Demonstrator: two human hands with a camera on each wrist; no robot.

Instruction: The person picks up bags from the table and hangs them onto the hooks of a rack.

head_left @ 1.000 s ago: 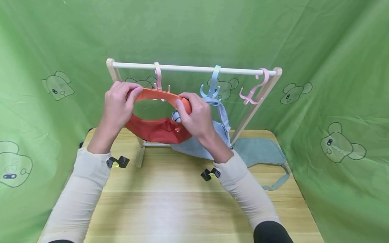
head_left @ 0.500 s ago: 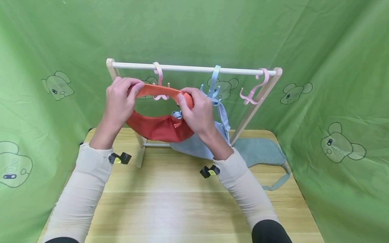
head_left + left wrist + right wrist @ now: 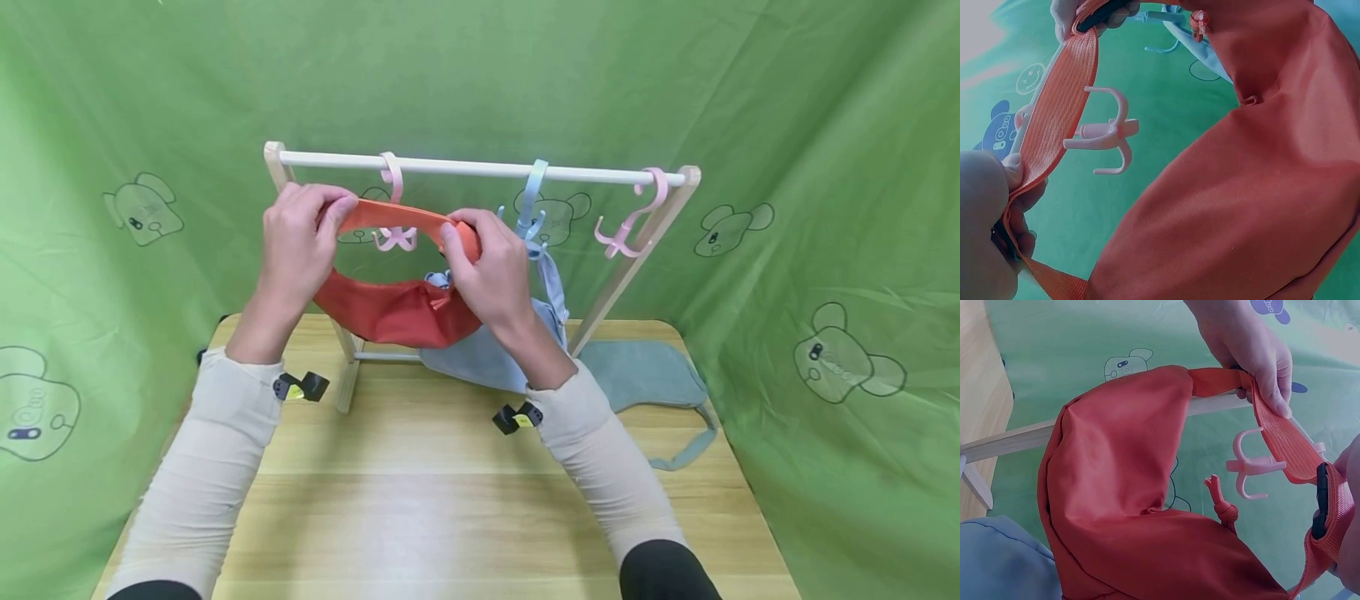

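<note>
A red waist bag (image 3: 397,315) hangs by its orange webbing strap (image 3: 397,216) between my two hands. My left hand (image 3: 300,242) pinches the strap at its left end, thumb on the near side. My right hand (image 3: 492,275) grips the strap's right part, where a black buckle (image 3: 1322,503) shows in the right wrist view. Stretched between the hands, the strap passes in front of the left pink hook (image 3: 395,238), whose prongs show just below it. Seen from the left wrist, the prongs (image 3: 1113,134) stand close beside the webbing; whether they touch it, I cannot tell.
A wooden rack with a white rail (image 3: 465,168) carries the hooks. From the blue hook (image 3: 531,204) hangs a light-blue bag (image 3: 480,364), partly behind the red one. A second pink hook (image 3: 622,236) is at the right. A grey-green bag (image 3: 637,371) lies on the wooden table (image 3: 420,500).
Both hands have risen slightly with the red waist bag, and its strap has moved up across the left pink hook. The prongs now appear below the strap. Both hands keep their hold.
</note>
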